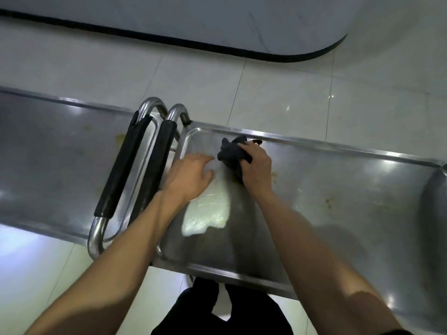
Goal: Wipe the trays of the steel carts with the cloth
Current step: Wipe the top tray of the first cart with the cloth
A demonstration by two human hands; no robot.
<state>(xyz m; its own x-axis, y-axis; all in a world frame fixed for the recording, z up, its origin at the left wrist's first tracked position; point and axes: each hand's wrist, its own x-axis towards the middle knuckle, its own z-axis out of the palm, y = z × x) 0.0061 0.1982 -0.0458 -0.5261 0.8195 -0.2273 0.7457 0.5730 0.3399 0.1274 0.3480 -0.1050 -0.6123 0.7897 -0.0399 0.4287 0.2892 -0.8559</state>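
My right hand [254,165] gripped the dark cloth [232,153], bunched in curled fingers and pressed to the right-hand tray [338,189] near its far left corner, just inside the raised rim. My left hand [191,175] lay flat beside it, fingers relaxed and spread, holding nothing and resting on the tray by its left edge; the two hands were close but apart. The tray's long axis ran left to right across my view, so nearly all the unwiped surface lay to the right of the cloth, and the right hand was the nearer one to work it. Yellowish spots were noted toward the tray's right end, and a pale glare or smear sat below the left hand; I could not tell which. A second cart's tray [60,165] adjoined on the left, also spotted, with two steel handles [135,170] in black grips standing between the trays. The carts stood on a pale tiled floor [290,88], a dark curved border beyond.
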